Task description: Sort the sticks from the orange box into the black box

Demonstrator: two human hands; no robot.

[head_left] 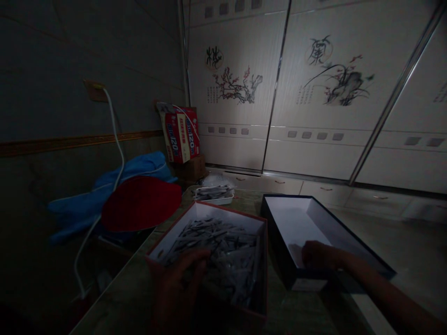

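Observation:
A red-edged box (267, 260) stands on the table in front of me, heaped with many thin, pen-like sticks (223, 246), grey and dark in the dim light. My left hand (183, 277) is over the near left side of this box, fingers stretched out and apart, close to the sticks. To the right is a dark blue box (279, 251) with a white inside. My right hand (318, 254) reaches over its near edge, fingers curled together. Whatever those fingers hold, if anything, is hidden.
Behind the boxes sits a small white tray (223, 200) of similar sticks. A red round cloth-like thing (143, 204) and blue fabric (139, 167) lie at left, crossed by a white cable (118, 139). A red printed carton (181, 135) stands before sliding cabinet doors (233, 149).

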